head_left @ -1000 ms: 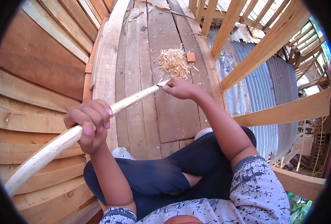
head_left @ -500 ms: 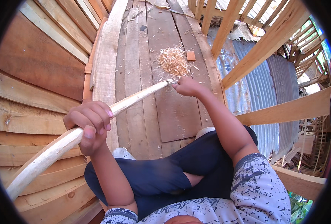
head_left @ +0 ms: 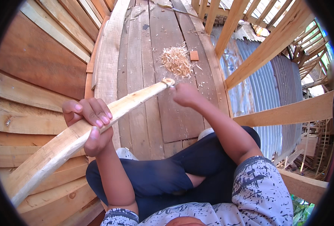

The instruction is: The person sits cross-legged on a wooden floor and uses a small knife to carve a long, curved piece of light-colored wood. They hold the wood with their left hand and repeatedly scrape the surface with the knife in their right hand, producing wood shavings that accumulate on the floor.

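A long, pale, curved piece of wood (head_left: 137, 98) runs from the lower left up toward the middle, its broad flat face showing. My left hand (head_left: 89, 122) grips it along its middle, thumb on the near side and fingers over the far side. At its narrow upper end, which has a notched or ringed tip, is my right hand (head_left: 186, 95), closed. A small greyish bit shows between the right fingers and the wood; most of it is hidden, so its kind is unclear.
A heap of wood shavings (head_left: 176, 62) lies on the plank floor (head_left: 137, 56) beyond the tip, beside a small reddish-brown block (head_left: 194, 55). Stacked boards (head_left: 35, 86) line the left. A wooden railing (head_left: 287, 111) runs along the right, with corrugated metal sheets (head_left: 263, 67) beyond.
The wood has been turned about its length, so its broad face now shows. My left fingers have shifted and loosened slightly on it. My right hand has dropped a little nearer.
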The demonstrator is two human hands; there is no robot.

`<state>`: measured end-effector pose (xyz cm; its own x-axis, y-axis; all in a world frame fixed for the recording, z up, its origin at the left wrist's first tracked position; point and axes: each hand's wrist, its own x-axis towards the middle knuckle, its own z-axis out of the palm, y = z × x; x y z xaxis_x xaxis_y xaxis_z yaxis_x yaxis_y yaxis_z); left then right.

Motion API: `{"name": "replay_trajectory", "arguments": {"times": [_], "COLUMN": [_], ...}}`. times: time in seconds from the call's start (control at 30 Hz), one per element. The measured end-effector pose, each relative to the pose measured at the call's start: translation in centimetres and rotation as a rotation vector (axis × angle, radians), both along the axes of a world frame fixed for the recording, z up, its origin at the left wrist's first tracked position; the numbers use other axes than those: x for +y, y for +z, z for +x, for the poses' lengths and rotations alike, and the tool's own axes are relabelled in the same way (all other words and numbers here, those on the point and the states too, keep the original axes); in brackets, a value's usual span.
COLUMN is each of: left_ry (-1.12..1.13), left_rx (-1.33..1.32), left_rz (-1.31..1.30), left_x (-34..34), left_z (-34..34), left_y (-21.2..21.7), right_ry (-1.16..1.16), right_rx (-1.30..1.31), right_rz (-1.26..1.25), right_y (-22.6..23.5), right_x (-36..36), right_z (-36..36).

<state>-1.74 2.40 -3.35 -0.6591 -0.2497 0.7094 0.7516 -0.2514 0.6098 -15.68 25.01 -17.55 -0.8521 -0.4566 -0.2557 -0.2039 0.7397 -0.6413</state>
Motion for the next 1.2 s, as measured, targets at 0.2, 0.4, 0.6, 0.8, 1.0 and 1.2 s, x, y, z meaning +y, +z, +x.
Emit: {"name": "replay_trajectory", "arguments": {"times": [0.2,0.4,0.6,0.8,1.0,1.2], "left_ry": [-0.068,-0.047,-0.008,-0.019,-0.035,-0.018], "left_rx": [0.001,-0.041,-0.041,-0.034,-0.058,-0.051], "left_rz": [-0.001,-0.003,-0.009,-0.014,-0.006,-0.032], "left_x": [-0.3,-0.5,-0.8,-0.3,-0.2,-0.7], "left_z": [-0.1,0.2,0.1,0.0,0.1,0.3], "left_y": [-0.1,0.0,0.0,0.1,0.3,0.0], "right_ry": [0.093,0.162,0.176,-0.05,-0.008,-0.017], "right_rx": [-0.201,0.016,0.171,-0.123,-0.111,-0.076], "right_rz": [-0.115,-0.22,-0.018,0.156,0.097,0.016], "right_y": [3.5,4.6,7.9,2.4,0.6,-1.4], "right_x": [-1.6,-2.1,-2.6,-0.6,0.0,-0.3], "right_z": [0.9,3.7,5.0,0.1,-0.4,-0.2]}}
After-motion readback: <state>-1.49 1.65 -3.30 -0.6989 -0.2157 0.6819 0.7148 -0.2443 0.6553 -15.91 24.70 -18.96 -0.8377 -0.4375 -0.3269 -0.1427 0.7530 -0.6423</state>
